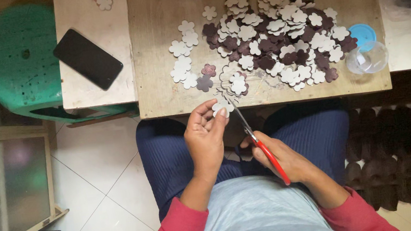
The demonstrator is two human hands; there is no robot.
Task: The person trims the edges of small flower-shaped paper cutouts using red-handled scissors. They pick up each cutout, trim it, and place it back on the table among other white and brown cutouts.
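Note:
My left hand [206, 137] pinches a small white flower-shaped cutout [222, 108] just below the front edge of the wooden board [164, 56]. My right hand [277, 156] grips red-handled scissors [265, 150], whose thin blades reach up to the cutout. On the board lies a big heap of flower cutouts [275, 34], white and dark maroon mixed. Both hands hover over my lap, above dark blue trousers.
A black phone [87, 58] lies on a pale side table at the left, next to a green plastic stool [20, 56]. A clear cup [368, 57] and a blue lid [362, 33] sit at the board's right edge. White floor tiles show below left.

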